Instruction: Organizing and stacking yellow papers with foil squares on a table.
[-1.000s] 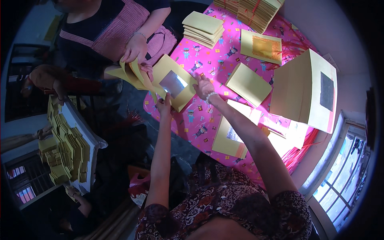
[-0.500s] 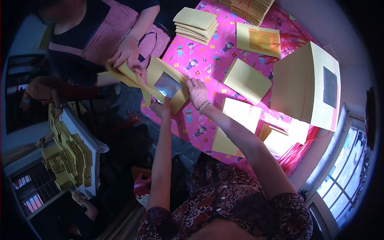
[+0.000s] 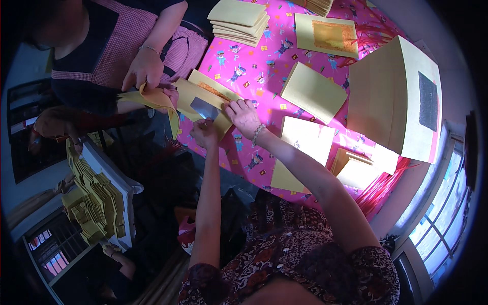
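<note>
Looks like I'm mid-fold: silver-patched sheet [image 3: 203, 108] sits btwn my hands at the table [image 3: 244, 84] edge, partly over an orange-patched sheet [image 3: 212, 90]. L hand [image 3: 205, 134]: fingers pinch its near edge. R hand [image 3: 244, 117]: fingers bent on its right side; can't tell if gripping. Next move prob. calls for keeping edges lined up. Count: 1 silver-patched, 2 orange-patched incl. a loose far sheet [image 3: 326, 35], 1 plain yellow piece [image 3: 314, 92], 1 far-left pile [image 3: 238, 21], 1 dark-patched stack [image 3: 378, 96].

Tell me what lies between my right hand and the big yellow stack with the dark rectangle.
In the head view, a smaller yellow paper pile lies between your right hand and that big yellow stack.
</note>
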A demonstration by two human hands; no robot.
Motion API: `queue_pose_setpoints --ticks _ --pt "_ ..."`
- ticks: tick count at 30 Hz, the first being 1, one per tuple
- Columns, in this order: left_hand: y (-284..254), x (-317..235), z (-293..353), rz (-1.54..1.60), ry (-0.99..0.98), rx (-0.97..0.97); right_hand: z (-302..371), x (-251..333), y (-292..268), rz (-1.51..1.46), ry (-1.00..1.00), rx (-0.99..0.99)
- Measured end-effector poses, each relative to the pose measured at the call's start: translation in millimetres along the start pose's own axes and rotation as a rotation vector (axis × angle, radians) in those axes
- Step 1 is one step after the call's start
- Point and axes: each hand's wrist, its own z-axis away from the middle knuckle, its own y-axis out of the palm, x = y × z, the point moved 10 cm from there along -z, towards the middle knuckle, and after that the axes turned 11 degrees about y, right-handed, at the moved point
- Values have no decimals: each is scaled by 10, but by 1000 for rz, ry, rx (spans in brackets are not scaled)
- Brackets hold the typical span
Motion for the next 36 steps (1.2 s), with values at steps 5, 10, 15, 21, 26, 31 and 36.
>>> queue_pose_setpoints --ticks 5,10,15,21,26,31,36 --pt "27 130 -57 62 39 -6 16 -17 -29 -24 -25 -20" --pt "18 -64 10 -7 43 8 46 -136 -41 0 -43 -59" --pt "-64 54 -50 26 91 -33 39 6 -104 -14 -91 -67" --pt "-95 -167 52 -13 19 -35 102 -32 -3 1 -80 -34" --pt "-55 -32 -32 79 55 9 80 31 -29 -27 -90 -51" --pt "-44 -68 -10 91 62 -1 79 -14 -47 -4 -83 -44" --pt "-55 -52 -17 116 71 3 62 -21 -49 -25 -89 -53"
